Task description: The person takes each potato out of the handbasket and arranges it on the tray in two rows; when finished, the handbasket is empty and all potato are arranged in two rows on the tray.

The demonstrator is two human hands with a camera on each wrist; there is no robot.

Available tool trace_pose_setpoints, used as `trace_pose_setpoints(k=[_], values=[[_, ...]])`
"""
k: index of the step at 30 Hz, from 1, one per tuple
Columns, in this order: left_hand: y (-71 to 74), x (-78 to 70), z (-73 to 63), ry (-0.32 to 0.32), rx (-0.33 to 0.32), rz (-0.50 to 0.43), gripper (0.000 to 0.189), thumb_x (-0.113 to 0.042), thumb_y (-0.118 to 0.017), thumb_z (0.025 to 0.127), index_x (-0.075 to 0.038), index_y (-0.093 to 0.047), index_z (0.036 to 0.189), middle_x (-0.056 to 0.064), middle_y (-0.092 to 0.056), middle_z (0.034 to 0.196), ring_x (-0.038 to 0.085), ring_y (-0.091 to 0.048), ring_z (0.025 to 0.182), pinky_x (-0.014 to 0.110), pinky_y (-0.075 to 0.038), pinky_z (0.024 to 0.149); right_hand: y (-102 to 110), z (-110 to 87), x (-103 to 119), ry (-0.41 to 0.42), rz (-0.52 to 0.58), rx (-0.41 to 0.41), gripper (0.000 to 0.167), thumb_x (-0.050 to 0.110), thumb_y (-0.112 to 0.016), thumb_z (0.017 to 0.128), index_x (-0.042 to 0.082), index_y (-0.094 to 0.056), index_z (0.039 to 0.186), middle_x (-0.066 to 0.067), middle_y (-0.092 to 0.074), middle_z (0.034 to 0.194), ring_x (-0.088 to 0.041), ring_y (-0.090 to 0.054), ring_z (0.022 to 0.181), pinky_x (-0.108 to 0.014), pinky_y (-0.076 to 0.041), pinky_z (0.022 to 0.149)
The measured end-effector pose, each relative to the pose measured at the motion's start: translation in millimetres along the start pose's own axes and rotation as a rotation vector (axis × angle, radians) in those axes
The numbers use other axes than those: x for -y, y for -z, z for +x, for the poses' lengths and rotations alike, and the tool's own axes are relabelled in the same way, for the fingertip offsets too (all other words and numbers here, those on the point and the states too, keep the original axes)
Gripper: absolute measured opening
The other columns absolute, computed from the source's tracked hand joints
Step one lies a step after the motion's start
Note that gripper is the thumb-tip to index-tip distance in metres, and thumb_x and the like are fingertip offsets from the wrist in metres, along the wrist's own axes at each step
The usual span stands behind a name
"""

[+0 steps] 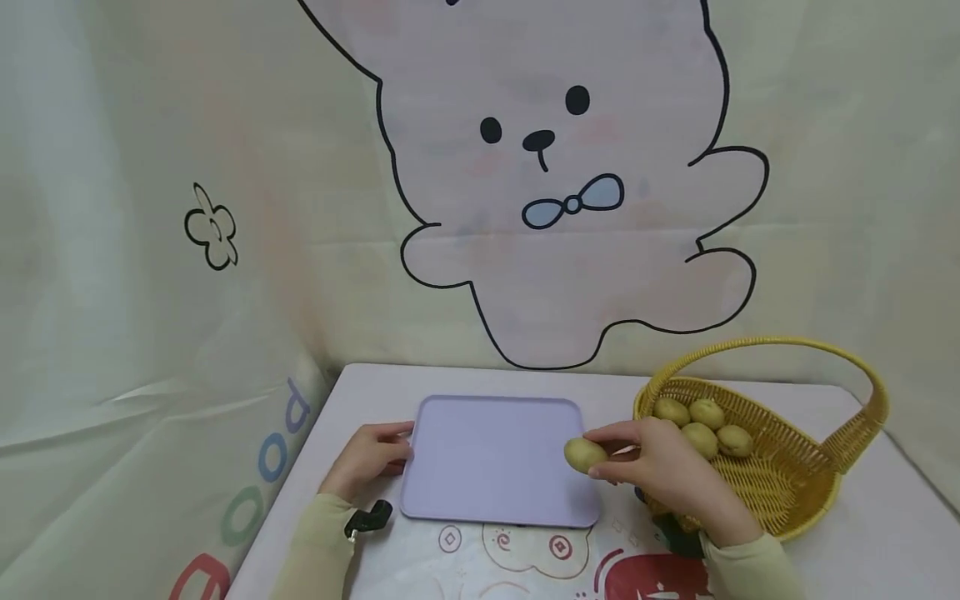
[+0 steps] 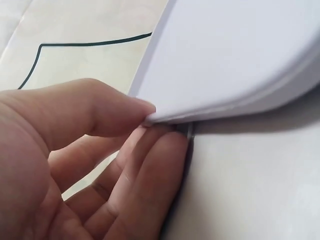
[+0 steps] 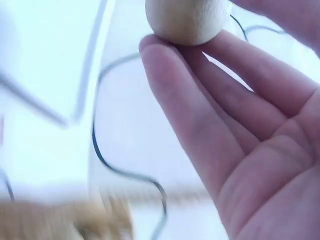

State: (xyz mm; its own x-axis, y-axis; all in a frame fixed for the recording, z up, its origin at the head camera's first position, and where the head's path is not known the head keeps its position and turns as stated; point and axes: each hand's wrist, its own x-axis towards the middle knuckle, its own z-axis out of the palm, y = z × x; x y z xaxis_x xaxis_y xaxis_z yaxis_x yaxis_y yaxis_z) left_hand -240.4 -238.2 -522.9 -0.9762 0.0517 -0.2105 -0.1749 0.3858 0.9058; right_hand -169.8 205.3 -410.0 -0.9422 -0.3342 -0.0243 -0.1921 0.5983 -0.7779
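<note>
A potato (image 1: 584, 455) is pinched between the thumb and fingertips of my right hand (image 1: 660, 467), over the right part of a pale lilac tray (image 1: 491, 467). The right wrist view shows the lower part of that potato (image 3: 187, 22) against the fingers. At the tray's left edge is my left hand (image 1: 372, 458). Up close in the left wrist view, its thumb and fingers pinch the tray's rim (image 2: 210, 111). The tray surface is bare. Several more potatoes (image 1: 701, 440) lie in a yellow woven basket (image 1: 780, 492), partly behind my right hand.
The basket stands to the right of the tray, its tall arched handle (image 1: 855, 367) rising above it. Red and line-drawn prints (image 1: 660, 575) decorate the tablecloth in front. Behind the table hangs a cloth backdrop (image 1: 525, 275) with a cartoon animal.
</note>
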Motion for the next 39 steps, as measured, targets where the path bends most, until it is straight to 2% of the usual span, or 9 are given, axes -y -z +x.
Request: trace_pose_setpoints(k=[1, 4, 6, 8, 12, 18, 26, 33, 39], values=[[-1.4, 0.2, 0.9, 0.0, 0.008, -0.012, 0.054, -0.006, -0.078, 0.088, -0.008, -0.072, 0.142, 0.007, -0.077, 0.1, 0.019, -0.074, 0.079, 0.032, -0.063, 0.073, -6.1, 7.5, -0.7, -0.008, 0.013, 0.006, 0.045, 0.034, -0.089, 0.088, 0.014, -0.08, 0.128, -0.006, -0.08, 0.117, -0.016, -0.077, 0.097, -0.027, -0.061, 0.064], [-6.4, 0.2, 3.3, 0.004, 0.029, -0.029, 0.054, -0.007, -0.079, 0.088, -0.009, -0.072, 0.142, 0.006, -0.077, 0.101, 0.017, -0.072, 0.077, 0.03, -0.062, 0.073, -25.4, 31.7, -4.8, 0.02, 0.016, 0.004, 0.044, 0.032, -0.09, 0.087, 0.015, -0.081, 0.126, -0.003, -0.081, 0.113, -0.016, -0.076, 0.098, -0.026, -0.059, 0.067], [-9.2, -0.2, 4.2, 0.004, 0.042, -0.031, 0.054, -0.007, -0.078, 0.088, -0.008, -0.072, 0.142, 0.006, -0.077, 0.102, 0.017, -0.072, 0.077, 0.029, -0.062, 0.074, -39.4, 47.8, -7.5, 0.05, 0.011, -0.007, 0.043, 0.031, -0.092, 0.086, 0.015, -0.082, 0.125, 0.0, -0.081, 0.109, -0.015, -0.075, 0.099, -0.026, -0.058, 0.073], [-11.5, -1.1, 4.6, 0.003, 0.054, -0.034, 0.054, -0.006, -0.078, 0.088, -0.007, -0.072, 0.142, 0.006, -0.077, 0.102, 0.016, -0.071, 0.078, 0.029, -0.062, 0.074, -53.5, 63.4, -8.7, 0.081, 0.016, -0.013, 0.042, 0.029, -0.092, 0.085, 0.014, -0.082, 0.123, 0.002, -0.081, 0.107, -0.014, -0.075, 0.101, -0.025, -0.056, 0.085], [-13.8, -3.7, 6.1, -0.01, 0.069, -0.044, 0.055, -0.006, -0.078, 0.088, -0.007, -0.071, 0.142, 0.006, -0.076, 0.1, 0.015, -0.07, 0.077, 0.027, -0.061, 0.073, -78.2, 92.1, -5.6, 0.07, 0.042, -0.041, 0.041, 0.027, -0.093, 0.083, 0.016, -0.083, 0.121, 0.004, -0.082, 0.104, -0.014, -0.074, 0.101, -0.03, -0.053, 0.087], [-14.4, -5.3, 7.4, -0.022, 0.074, -0.071, 0.055, -0.007, -0.079, 0.087, -0.008, -0.072, 0.141, 0.006, -0.076, 0.102, 0.014, -0.068, 0.075, 0.026, -0.06, 0.073, -106.2, 126.2, 1.3, 0.014, 0.113, -0.059, 0.039, 0.019, -0.093, 0.082, 0.017, -0.084, 0.12, 0.002, -0.082, 0.105, -0.013, -0.074, 0.102, -0.032, -0.053, 0.09], [-14.4, 1.1, 6.0, -0.005, 0.072, -0.099, 0.055, -0.008, -0.079, 0.085, -0.01, -0.073, 0.14, 0.003, -0.074, 0.097, 0.014, -0.069, 0.075, 0.027, -0.06, 0.073, -135.4, 148.1, 6.6, -0.055, 0.176, -0.113, 0.039, 0.013, -0.096, 0.077, 0.017, -0.085, 0.114, 0.002, -0.082, 0.102, -0.011, -0.074, 0.095, -0.034, -0.056, 0.09], [-5.7, 3.0, 6.2, 0.005, 0.036, -0.109, 0.057, -0.002, -0.077, 0.085, -0.009, -0.073, 0.141, 0.002, -0.073, 0.088, 0.013, -0.067, 0.073, 0.025, -0.059, 0.071, -154.1, 165.8, 13.3, -0.021, 0.151, -0.116, 0.04, 0.01, -0.096, 0.078, 0.014, -0.085, 0.116, 0.0, -0.083, 0.104, -0.013, -0.075, 0.096, -0.036, -0.059, 0.092], [0.3, 7.7, 6.1, 0.019, 0.004, -0.105, 0.055, -0.006, -0.079, 0.086, -0.01, -0.073, 0.14, 0.002, -0.072, 0.09, 0.014, -0.068, 0.075, 0.027, -0.059, 0.071, -165.9, 176.5, 19.8, -0.001, 0.126, -0.104, 0.041, 0.009, -0.095, 0.079, 0.009, -0.084, 0.118, -0.005, -0.083, 0.106, -0.017, -0.076, 0.098, -0.042, -0.06, 0.095]])
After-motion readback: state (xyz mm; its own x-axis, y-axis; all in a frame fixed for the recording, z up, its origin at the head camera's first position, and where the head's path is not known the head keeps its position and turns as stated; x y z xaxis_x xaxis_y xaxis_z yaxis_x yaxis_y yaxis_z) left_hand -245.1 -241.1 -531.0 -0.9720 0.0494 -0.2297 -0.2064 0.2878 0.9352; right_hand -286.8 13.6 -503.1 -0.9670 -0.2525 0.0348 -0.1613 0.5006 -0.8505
